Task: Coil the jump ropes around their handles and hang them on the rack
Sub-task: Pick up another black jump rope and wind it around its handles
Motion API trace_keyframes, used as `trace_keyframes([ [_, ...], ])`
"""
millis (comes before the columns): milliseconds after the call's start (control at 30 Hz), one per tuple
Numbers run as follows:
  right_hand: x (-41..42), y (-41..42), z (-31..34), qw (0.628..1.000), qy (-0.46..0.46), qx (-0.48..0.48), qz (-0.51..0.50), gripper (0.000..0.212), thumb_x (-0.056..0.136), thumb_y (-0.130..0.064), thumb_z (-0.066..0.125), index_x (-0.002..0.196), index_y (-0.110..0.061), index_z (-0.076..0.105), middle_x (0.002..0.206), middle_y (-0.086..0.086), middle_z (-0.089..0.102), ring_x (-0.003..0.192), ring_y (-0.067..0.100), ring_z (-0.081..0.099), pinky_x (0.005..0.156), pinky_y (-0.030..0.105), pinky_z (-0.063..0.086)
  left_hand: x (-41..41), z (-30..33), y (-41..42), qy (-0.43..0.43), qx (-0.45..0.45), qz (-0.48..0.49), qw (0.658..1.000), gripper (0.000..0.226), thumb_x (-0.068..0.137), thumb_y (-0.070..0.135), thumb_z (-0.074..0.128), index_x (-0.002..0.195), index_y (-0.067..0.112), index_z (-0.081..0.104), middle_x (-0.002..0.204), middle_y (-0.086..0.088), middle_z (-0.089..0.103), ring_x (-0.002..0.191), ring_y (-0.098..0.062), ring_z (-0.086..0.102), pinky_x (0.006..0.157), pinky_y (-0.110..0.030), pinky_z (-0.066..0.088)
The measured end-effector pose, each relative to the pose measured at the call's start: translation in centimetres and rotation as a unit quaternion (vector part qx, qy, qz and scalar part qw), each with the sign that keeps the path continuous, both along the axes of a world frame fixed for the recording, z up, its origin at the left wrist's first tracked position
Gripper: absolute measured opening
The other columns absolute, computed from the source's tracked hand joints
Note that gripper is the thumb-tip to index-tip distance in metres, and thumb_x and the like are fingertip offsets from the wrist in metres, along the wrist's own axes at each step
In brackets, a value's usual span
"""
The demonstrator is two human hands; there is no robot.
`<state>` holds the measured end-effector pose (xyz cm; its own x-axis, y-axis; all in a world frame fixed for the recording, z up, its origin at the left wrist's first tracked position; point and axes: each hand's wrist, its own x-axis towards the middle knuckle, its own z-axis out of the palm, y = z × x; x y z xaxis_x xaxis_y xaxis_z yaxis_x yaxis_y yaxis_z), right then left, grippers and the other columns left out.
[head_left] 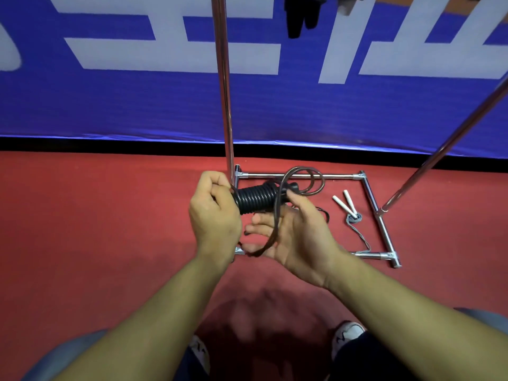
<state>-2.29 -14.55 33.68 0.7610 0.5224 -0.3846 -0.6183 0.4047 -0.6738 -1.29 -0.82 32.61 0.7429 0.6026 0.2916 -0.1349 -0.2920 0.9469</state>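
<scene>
While the black rope is mid-coil, findings run left to right.
Left hand (214,213): clenched round the handle end of the black jump rope (254,200).
Black jump rope: held above the floor; thin, limp and light; best gripped at the rigid handles.
Right hand (294,235): released, palm up, loose cord draped across it.
Grey jump rope (354,215): uncoiled on the floor inside the rack (297,176) base.
Count: two ropes clearly seen; dark items at the top edge unidentifiable.
</scene>
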Motion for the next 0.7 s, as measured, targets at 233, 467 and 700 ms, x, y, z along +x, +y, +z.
trace_keyframes([
  [233,-1.8,-0.1,1.1,0.989,-0.037,-0.142,0.025,0.073,0.095,-0.069,0.023,0.112,-0.014,0.067,0.049,-0.002,0.019,0.041,0.012,0.011,0.049,0.025,0.01,0.0,-0.1,0.3,-0.005,0.029,0.056,0.998,0.024,0.084,0.007,0.036,0.071,0.024,0.047,0.059,0.01,0.046,0.058,-0.012,0.04,0.059,-0.031,0.033],
  [467,-2.8,-2.3,-2.6,0.759,-0.481,-0.413,0.146,0.03,0.102,-0.031,0.047,0.128,-0.045,0.049,0.05,0.005,0.052,0.041,0.01,0.048,0.055,0.021,0.043,2.3,0.2,4.8,0.004,-0.12,0.129,0.984,0.029,0.079,0.013,0.033,0.062,0.03,0.048,0.059,0.014,0.042,0.058,-0.012,0.041,0.062,-0.034,0.037],
  [700,-1.7,-2.8,-3.6,0.776,-0.463,-0.423,0.066,0.019,0.095,-0.016,0.037,0.095,-0.027,0.052,0.067,-0.011,0.051,0.063,0.013,0.044,0.063,0.034,0.04,2.4,1.4,4.7,0.012,-0.207,0.093,0.974,0.034,0.092,0.007,0.033,0.07,0.026,0.048,0.061,0.002,0.038,0.045,-0.018,0.034,0.041,-0.023,0.028],
])
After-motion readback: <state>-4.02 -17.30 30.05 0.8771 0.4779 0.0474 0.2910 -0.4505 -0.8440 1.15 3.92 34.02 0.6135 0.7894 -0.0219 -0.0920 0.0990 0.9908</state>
